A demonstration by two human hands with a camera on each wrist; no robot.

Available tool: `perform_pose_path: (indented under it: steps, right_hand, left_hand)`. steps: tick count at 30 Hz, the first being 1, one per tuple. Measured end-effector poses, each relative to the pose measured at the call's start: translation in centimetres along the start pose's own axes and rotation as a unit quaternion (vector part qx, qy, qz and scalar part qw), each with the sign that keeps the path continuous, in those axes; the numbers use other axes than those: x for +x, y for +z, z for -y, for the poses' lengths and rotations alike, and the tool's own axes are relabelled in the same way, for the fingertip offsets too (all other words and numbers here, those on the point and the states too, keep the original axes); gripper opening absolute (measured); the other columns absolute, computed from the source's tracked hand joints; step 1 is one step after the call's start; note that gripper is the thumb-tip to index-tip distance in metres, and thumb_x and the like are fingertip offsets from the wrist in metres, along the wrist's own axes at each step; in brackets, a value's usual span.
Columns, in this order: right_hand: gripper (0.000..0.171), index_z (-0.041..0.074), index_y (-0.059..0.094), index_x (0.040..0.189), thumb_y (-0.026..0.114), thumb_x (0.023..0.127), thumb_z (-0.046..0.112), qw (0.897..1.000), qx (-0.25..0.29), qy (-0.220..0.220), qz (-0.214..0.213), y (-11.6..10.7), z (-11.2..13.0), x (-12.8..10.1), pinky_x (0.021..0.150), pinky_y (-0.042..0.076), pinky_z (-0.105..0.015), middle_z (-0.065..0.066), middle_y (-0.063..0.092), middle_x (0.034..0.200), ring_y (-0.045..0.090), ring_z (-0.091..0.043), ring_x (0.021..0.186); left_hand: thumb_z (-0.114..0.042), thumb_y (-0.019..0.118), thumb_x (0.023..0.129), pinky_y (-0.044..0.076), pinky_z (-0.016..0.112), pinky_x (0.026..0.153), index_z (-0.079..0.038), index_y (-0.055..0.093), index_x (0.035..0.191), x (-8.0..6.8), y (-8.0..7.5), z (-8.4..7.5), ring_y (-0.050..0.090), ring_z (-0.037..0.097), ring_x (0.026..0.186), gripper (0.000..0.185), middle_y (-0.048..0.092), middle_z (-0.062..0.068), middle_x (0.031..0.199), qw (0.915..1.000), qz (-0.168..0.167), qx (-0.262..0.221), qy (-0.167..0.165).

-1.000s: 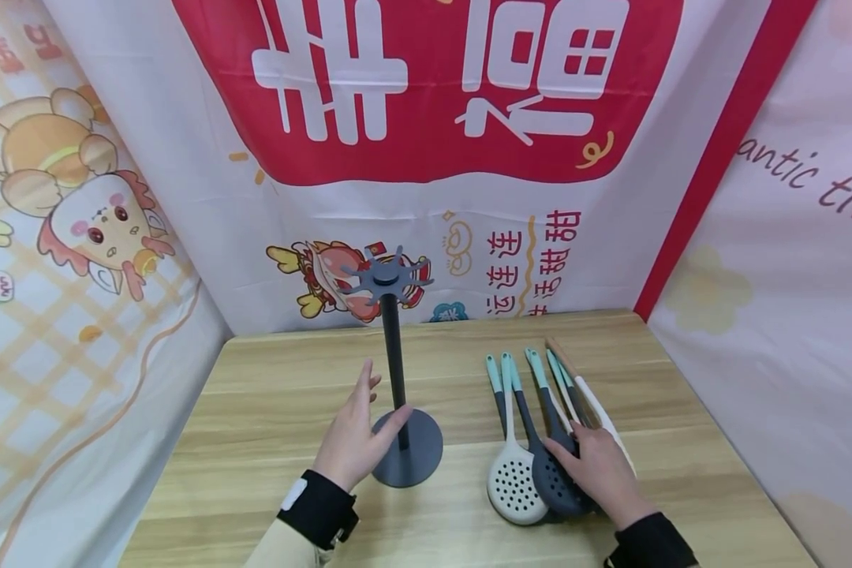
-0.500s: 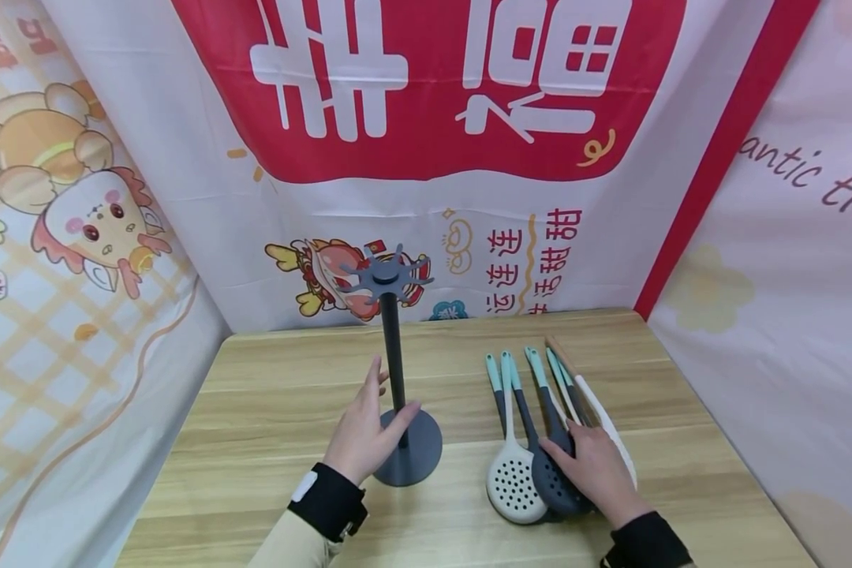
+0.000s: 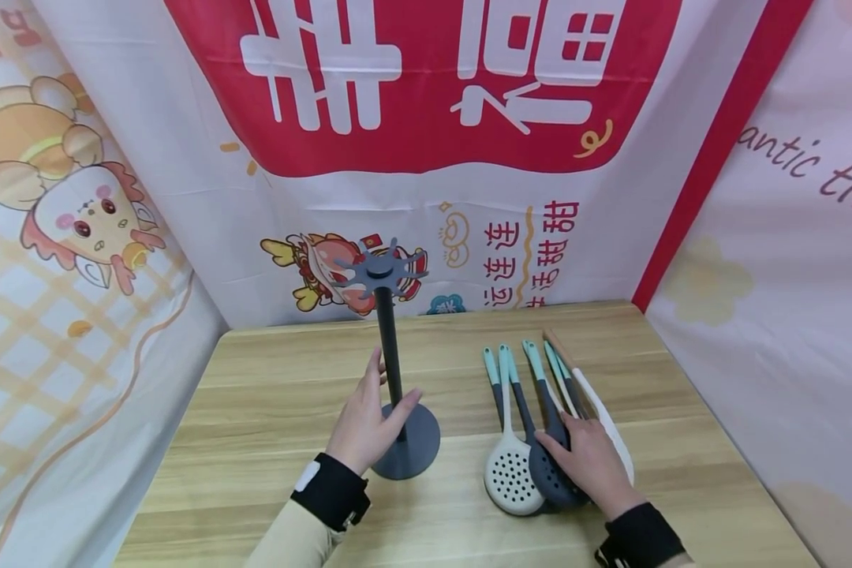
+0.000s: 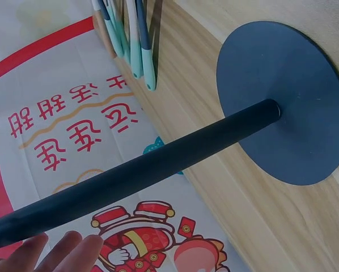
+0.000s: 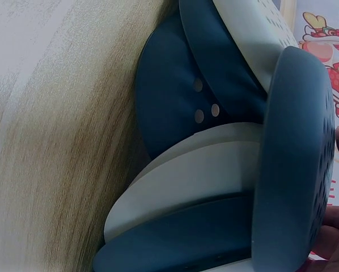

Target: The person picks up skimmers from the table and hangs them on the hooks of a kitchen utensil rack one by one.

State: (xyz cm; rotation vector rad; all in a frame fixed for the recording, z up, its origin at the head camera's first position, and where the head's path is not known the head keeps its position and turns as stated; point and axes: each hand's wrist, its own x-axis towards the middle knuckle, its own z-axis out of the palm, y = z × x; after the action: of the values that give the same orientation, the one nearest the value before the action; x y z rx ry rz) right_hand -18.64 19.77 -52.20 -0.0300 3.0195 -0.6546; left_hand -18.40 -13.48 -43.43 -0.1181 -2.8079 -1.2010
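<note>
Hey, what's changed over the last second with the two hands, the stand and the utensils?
The left hand has closed in on the stand's pole: a second ago its fingers were off to the pole's left, now they lie beside it, thumb over the base. It does not grip yet. The right hand stays resting on the pile of utensils, which has not shifted. The stand stays upright.

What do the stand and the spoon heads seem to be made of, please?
Stand: probably metal with matte dark grey paint; thin flat base, slim rigid pole, no shine. Spoon heads: probably silicone; smooth matte, soft rounded edges, moulded holes. Table: wood-look, perhaps laminate.
</note>
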Motion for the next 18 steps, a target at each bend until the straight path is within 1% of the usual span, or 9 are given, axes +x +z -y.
perform_pose_path:
  steps: [7, 14, 18]
  right_hand:
    - [0.075, -0.011, 0.049, 0.138, 0.059, 0.096, 0.050, 1.000, 0.002, 0.009, 0.008, 0.28, -0.01, 0.15, 0.102, 0.043, -0.060, -0.033, 0.056, 0.132, 0.050, -0.048, 0.123]
    - [0.077, -0.012, 0.048, 0.138, 0.058, 0.095, 0.052, 1.000, -0.001, -0.007, 0.001, 0.60, -0.04, 0.25, 0.104, 0.041, -0.060, -0.034, 0.055, 0.133, 0.049, -0.049, 0.124]
    - [0.076, -0.012, 0.047, 0.138, 0.059, 0.095, 0.050, 1.000, 0.007, -0.006, 0.001, 0.67, 0.05, 0.30, 0.102, 0.042, -0.059, -0.034, 0.055, 0.133, 0.049, -0.048, 0.123]
  left_hand:
    - [-0.061, 0.056, 0.094, 0.041, 0.059, 0.108, -0.014, 0.010, 0.160, 0.12, 0.14, -0.26, 0.048, 0.035, 0.137, 0.093, 0.037, 0.019, 0.156, 0.9999, -0.004, -0.008, 0.011]
    - [-0.062, 0.055, 0.093, 0.040, 0.060, 0.109, -0.014, 0.010, 0.159, 0.29, 0.25, -0.44, 0.047, 0.036, 0.138, 0.093, 0.036, 0.019, 0.157, 0.9997, -0.007, -0.019, 0.016]
    - [-0.061, 0.055, 0.094, 0.039, 0.060, 0.109, -0.012, 0.011, 0.159, 0.33, 0.28, -0.60, 0.046, 0.036, 0.138, 0.093, 0.036, 0.020, 0.156, 0.9996, -0.010, -0.022, 0.017]
